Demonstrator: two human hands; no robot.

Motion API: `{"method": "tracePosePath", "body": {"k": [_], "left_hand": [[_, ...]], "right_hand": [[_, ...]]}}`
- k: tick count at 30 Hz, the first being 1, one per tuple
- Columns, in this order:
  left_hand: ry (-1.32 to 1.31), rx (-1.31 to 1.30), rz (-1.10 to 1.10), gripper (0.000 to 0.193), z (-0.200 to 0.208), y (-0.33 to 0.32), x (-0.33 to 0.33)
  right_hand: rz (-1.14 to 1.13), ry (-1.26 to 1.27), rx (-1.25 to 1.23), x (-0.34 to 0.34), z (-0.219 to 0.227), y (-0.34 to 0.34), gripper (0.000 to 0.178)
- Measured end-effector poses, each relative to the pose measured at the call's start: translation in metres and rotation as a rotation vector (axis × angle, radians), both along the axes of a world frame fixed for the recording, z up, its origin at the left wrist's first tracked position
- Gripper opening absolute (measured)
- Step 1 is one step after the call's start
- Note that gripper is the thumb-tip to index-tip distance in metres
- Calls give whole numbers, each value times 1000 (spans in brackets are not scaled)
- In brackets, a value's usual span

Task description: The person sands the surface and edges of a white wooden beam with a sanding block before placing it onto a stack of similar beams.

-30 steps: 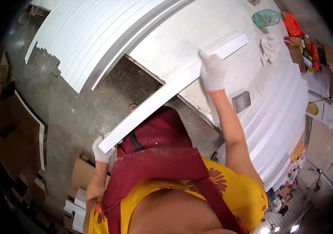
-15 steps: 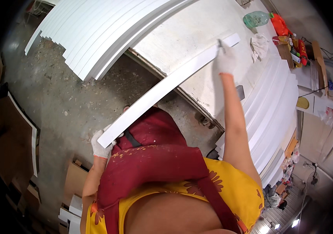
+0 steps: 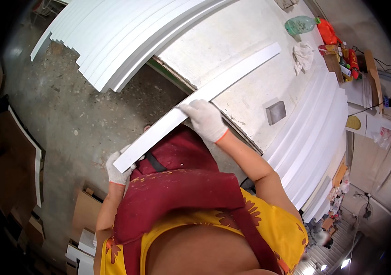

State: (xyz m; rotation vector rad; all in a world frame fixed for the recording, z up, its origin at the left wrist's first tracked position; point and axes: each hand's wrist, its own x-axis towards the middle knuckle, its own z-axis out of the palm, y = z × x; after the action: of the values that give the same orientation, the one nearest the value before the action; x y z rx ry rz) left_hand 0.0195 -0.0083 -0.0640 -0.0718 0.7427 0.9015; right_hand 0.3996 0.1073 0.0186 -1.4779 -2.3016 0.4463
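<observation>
A long white strip (image 3: 232, 71) runs slantwise from my lap to the far part of the white-topped table. My left hand (image 3: 118, 166), in a white knit glove, grips its near end from below and beside. Gloved in the same way, my right hand (image 3: 204, 120) lies over the strip's right edge near its middle, just short of the table edge. Its fingers are bent together on the strip's upper face; whatever they hold is hidden. To the right of that hand, a grey block (image 3: 276, 112) sits on the table.
Long white strips (image 3: 126, 36) lie side by side at upper left. More strips (image 3: 314, 133) lie on the right. A crumpled white cloth (image 3: 303, 57), a green plastic bottle (image 3: 300, 24) and a red container (image 3: 327, 32) are at the far right. The table edge (image 3: 236, 126) passes beyond my knees.
My right hand has come back along the strip from its far end to near its middle. A small dark thing seen at its fingers before is now hidden. My left hand stays put.
</observation>
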Motion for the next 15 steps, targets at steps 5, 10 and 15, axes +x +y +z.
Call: {"method": "tracePosePath", "body": {"k": [5,10,15], "left_hand": [[45,-44,6,75,12,6,6],[58,-43,0,73,7,7,3],[-31,-44,50,68,0,-1,1]], "right_hand": [[-659,-67,166,138,-7,87,38],[-578,-418,148,191,-22,111,38],[-30,-71,16,12,-2,13,29]]}}
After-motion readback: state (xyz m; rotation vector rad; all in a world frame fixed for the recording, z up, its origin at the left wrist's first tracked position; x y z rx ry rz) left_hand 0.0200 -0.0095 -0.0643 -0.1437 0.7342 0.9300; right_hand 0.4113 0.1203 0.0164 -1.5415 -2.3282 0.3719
